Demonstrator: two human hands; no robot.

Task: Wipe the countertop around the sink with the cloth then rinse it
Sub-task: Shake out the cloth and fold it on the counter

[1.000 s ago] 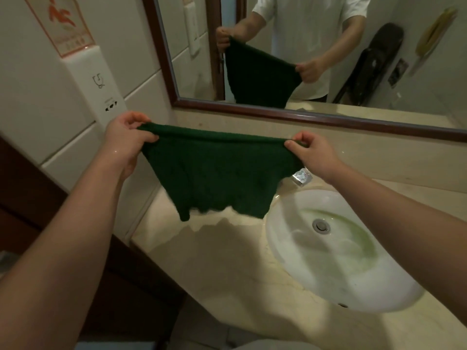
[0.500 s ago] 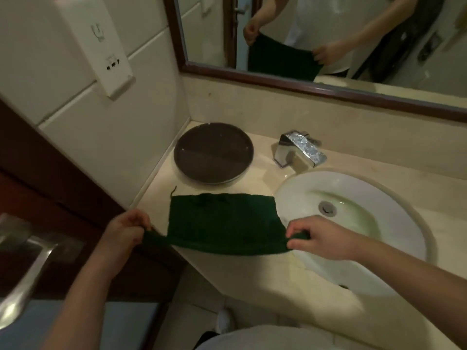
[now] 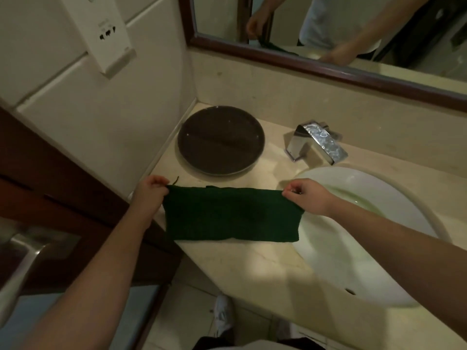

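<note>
As my curled fingers [image 3: 161, 184] pinch its two far corners, left hand [image 3: 149, 192] on the left one and right hand [image 3: 307, 195] on the right, the green cloth [image 3: 232, 215] lies stretched flat between them on the surface [image 3: 252, 263], its right end at the sink [image 3: 366, 248] rim, the dark round tray [image 3: 221, 140] just beyond.

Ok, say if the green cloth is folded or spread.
Apparently folded double: the green cloth lies flat on the countertop, a second edge showing along its far side.
</note>
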